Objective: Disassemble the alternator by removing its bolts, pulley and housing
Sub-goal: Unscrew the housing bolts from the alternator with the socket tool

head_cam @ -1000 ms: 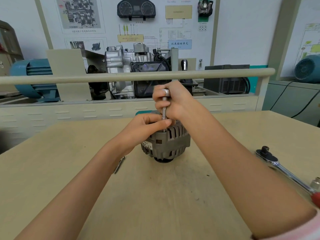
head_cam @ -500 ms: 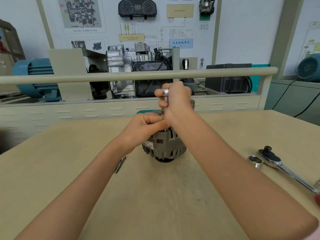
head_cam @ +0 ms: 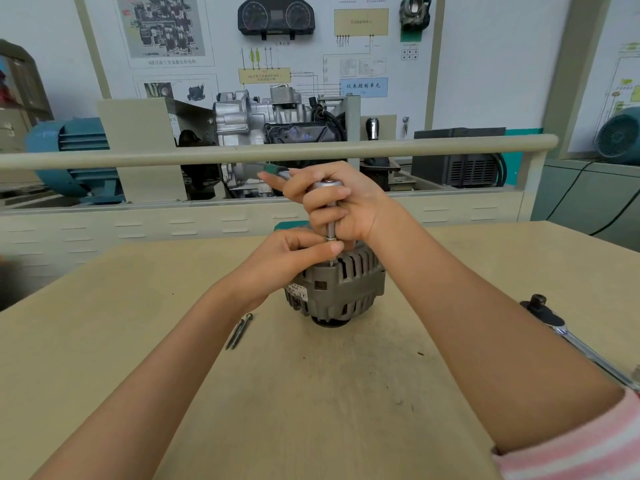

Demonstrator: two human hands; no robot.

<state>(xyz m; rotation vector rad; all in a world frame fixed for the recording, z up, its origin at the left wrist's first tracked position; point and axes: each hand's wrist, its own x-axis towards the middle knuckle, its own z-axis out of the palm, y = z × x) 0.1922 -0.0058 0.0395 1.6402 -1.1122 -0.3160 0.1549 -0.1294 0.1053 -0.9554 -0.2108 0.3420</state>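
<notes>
- Head view: alternator upright at centre of bench, resting on its dark lower end, vented grey housing facing the camera.
- Right hand, grip curled tight round a metal driver shaft directly above the alternator's top edge; a green-handled tool sticking out leftward from the same fist.
- Shaft standing vertical, long axis straight up and down, lower tip meeting the top of the housing near its front rim.
- Left hand, grip narrow, thumb and fingertips pinching the shaft low down, just above the housing.
- Two loose long bolts lying side by side on the bench, left of the alternator, pointing away and slightly right.
- Ratchet wrench flat on the bench, well apart to the right.
</notes>
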